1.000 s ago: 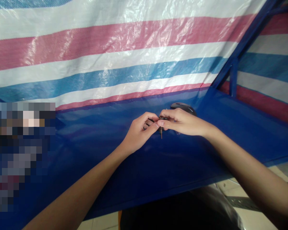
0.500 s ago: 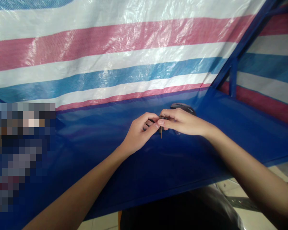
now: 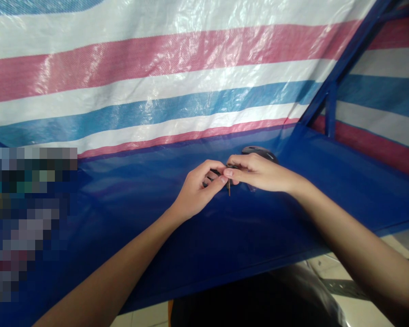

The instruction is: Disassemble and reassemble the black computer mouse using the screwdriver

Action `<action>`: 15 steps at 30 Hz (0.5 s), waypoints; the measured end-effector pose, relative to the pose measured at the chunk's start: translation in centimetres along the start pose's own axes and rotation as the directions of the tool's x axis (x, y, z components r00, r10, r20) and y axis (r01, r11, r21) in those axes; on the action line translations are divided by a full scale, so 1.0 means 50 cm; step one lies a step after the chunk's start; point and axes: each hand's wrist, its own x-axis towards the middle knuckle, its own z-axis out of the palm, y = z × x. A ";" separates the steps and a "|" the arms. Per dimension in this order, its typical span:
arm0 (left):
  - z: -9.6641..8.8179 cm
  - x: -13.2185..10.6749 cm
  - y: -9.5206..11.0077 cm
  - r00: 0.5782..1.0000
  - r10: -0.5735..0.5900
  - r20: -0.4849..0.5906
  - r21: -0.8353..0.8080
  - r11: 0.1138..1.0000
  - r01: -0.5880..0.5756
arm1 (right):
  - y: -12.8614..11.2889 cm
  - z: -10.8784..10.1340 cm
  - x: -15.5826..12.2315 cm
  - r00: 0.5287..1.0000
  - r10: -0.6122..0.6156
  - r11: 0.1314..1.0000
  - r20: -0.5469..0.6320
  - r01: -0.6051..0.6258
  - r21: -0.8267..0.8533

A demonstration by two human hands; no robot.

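Above the blue table surface, my left hand (image 3: 201, 186) and my right hand (image 3: 254, 171) meet fingertip to fingertip. Both are closed in a pinch on a small dark object with a thin brownish stick-like part (image 3: 229, 188) pointing down between the thumbs. Most of this object is hidden by my fingers, so its kind cannot be made out. Dark parts also show through the gap in my left hand's curled fingers. Just behind my right hand lies a dark, rounded, glossy object (image 3: 261, 152) like a computer mouse, partly covered by that hand.
The blue table (image 3: 177, 259) runs across the view, its front edge near my body. A striped plastic sheet (image 3: 163, 59) hangs behind it. Blue metal frame bars (image 3: 331, 111) stand at the right. A blurred-out patch hides the things at the far left.
Almost nothing differs. Both hands keep the same pinch, and the thin brownish part has shifted only very slightly between the thumbs.
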 end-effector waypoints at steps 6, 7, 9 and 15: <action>-0.001 -0.001 0.001 1.000 -0.009 -0.004 -0.004 1.000 0.009 | -0.006 -0.001 -0.001 1.000 0.007 1.000 -0.004 -0.007 0.022; -0.002 -0.002 0.001 1.000 -0.011 -0.004 -0.008 1.000 0.011 | -0.006 -0.002 -0.001 1.000 0.009 1.000 -0.006 -0.009 0.017; -0.002 -0.002 0.000 1.000 -0.015 -0.002 -0.020 1.000 0.015 | -0.006 -0.003 -0.001 1.000 0.011 1.000 -0.011 -0.011 0.007; -0.002 -0.002 0.002 1.000 -0.027 -0.002 -0.031 0.999 0.027 | 0.000 -0.002 -0.001 1.000 0.012 1.000 -0.003 -0.012 0.014</action>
